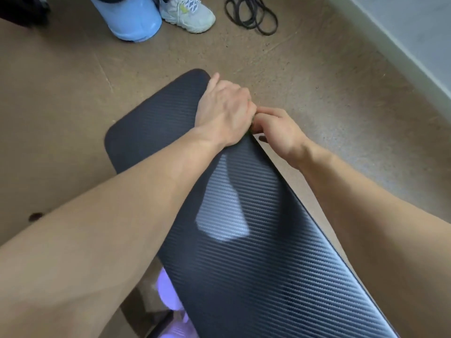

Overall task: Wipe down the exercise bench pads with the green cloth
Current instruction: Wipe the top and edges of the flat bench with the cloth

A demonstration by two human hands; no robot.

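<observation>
Both forearms up close, left forearm (pixel 109 228) crossing over the bench pad (pixel 256 264), right forearm (pixel 366 203) along its right side. Left grip (pixel 224 111) is a fist on the pad's right edge, near the far end, and looks clamped on the green cloth (pixel 250 131). Only a green sliver shows, where the two hands meet. Right grip (pixel 278 132) is curled against that same spot; can't tell if it's pinching the cloth or just touching. Risks: the cloth is balled so tight that little fabric meets the pad, so streaks get skipped. It's also working right on the edge, so a slip drops it to the floor (pixel 341 106). The crossed arm will struggle to reach the far-left corner.
</observation>
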